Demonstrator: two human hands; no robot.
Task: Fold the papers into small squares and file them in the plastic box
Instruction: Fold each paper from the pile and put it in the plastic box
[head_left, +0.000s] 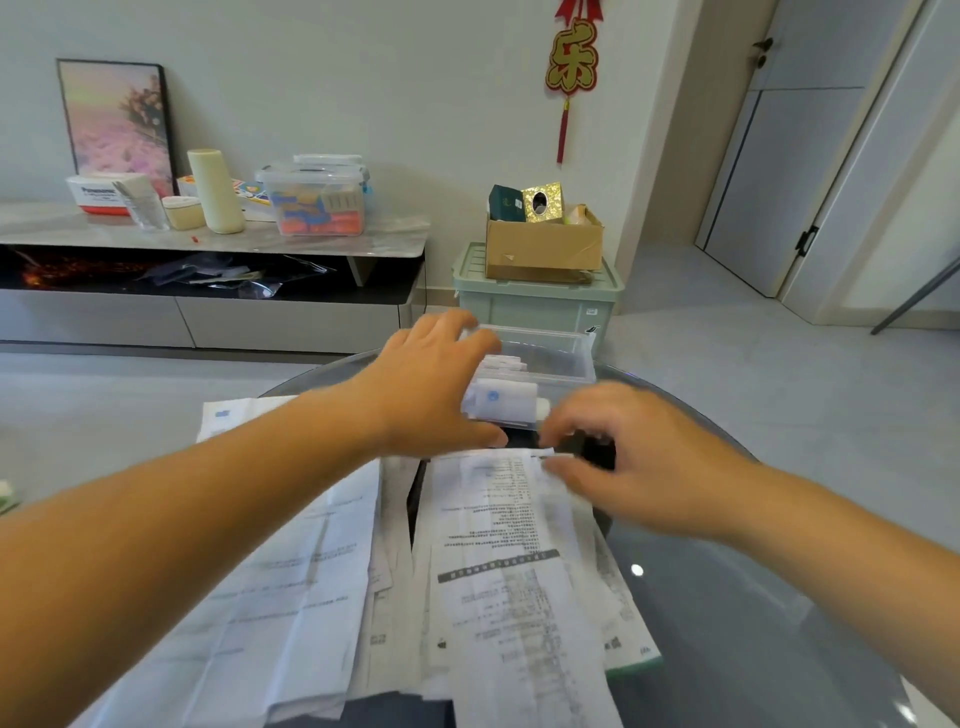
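left hand (431, 384) spread over plastic box (579, 358) | right hand (623, 457) curled at paper (498, 519), grip unclear

I counted two grips in view, one left grip (431, 384) and one right grip (639, 457). There was one round glass tabletop (753, 597) with one clear plastic box (566, 353) on it. The folded squares (498, 400) inside were several, too blurred for me to number. The loose papers (509, 571) lay in two spreads; I could not count the sheets. On the sideboard I made out one framed picture (119, 119), one cream cylinder (215, 189), one glass (145, 205) and one lidded bin (317, 197). On the floor stood one green crate (535, 306) carrying one cardboard box (545, 244) with two small boxes (543, 201) in it. One red ornament (571, 62) hung on the wall.
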